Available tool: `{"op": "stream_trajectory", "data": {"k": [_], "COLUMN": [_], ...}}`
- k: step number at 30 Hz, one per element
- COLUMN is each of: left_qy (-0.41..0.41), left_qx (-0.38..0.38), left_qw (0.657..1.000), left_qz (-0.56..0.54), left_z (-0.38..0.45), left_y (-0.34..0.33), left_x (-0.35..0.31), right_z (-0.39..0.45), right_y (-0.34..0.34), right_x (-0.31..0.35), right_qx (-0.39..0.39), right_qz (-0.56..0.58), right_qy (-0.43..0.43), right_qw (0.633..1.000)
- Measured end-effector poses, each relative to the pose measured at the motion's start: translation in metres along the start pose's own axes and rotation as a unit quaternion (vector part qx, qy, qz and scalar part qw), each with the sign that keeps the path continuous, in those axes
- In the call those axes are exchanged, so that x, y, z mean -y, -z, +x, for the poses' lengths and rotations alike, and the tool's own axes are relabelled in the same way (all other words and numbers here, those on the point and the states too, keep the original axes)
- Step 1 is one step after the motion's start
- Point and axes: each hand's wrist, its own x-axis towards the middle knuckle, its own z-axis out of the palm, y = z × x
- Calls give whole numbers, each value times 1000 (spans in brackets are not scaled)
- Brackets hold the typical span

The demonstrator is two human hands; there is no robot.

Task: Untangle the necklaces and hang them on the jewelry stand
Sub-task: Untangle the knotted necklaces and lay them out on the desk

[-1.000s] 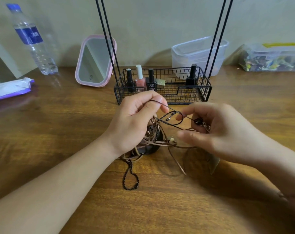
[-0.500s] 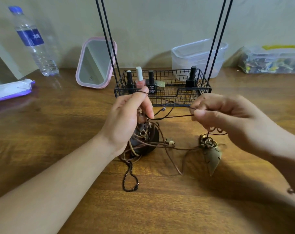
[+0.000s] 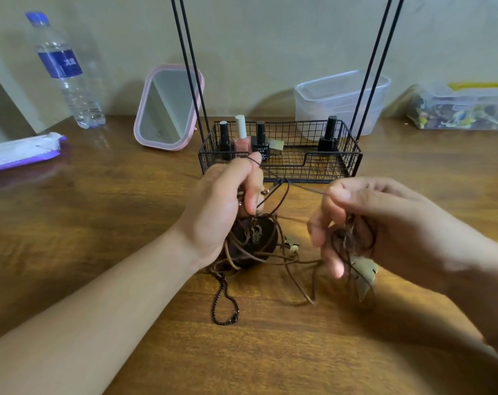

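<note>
A knot of brown cord necklaces [image 3: 282, 252] lies on the wooden table in front of the black wire jewelry stand [image 3: 279, 163]. My left hand [image 3: 225, 206] is lifted over a dark round pendant [image 3: 253, 240] and pinches a thin dark cord, which loops over its forefinger. My right hand [image 3: 364, 223] pinches the same cord further right, so it runs taut between both hands. A brass leaf pendant [image 3: 364, 277] hangs under my right hand. A dark ball chain [image 3: 225, 306] trails toward me on the table.
The stand's basket holds several nail polish bottles [image 3: 242, 135]; its thin black uprights [image 3: 189, 67] rise out of view. Behind it stand a pink mirror [image 3: 168, 109], a water bottle [image 3: 65, 72], a clear tub [image 3: 339, 101] and a filled plastic box [image 3: 464, 109]. A wipes pack [image 3: 20, 151] lies far left.
Both hands have risen and drawn apart, pulling the thin cord taut. The leaf pendant came off the table and now hangs under my right hand.
</note>
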Motion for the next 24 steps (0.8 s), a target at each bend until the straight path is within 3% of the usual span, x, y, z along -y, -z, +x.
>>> {"op": "stream_trajectory", "data": {"k": [5, 7, 12, 16, 19, 22, 24], "left_qy": [1, 1, 19, 35, 63, 97, 100], "left_qx": [-16, -20, -8, -24, -23, -3, 42], "left_qw": [1000, 1000, 999, 999, 998, 995, 989], "left_qz": [17, 23, 25, 20, 17, -35, -98], "left_z": [-2, -3, -4, -4, -3, -2, -2], "left_y": [-3, -4, -4, -4, -1, 4, 7], "left_x": [-2, -3, -3, -6, -4, -1, -2], "right_z": [4, 3, 2, 3, 4, 3, 3], "right_y": [-22, -28, -34, -31, -30, -29, -28], "right_x": [-5, -6, -10, -12, -12, -13, -14], "right_qx": [-91, -122, -198, -230, -197, -176, -173], "right_qz": [-102, -193, -455, -542, -608, -623, -601], "right_qy": [-10, 21, 97, 122, 125, 127, 118], "right_qw": [991, 973, 863, 799, 759, 752, 771]}}
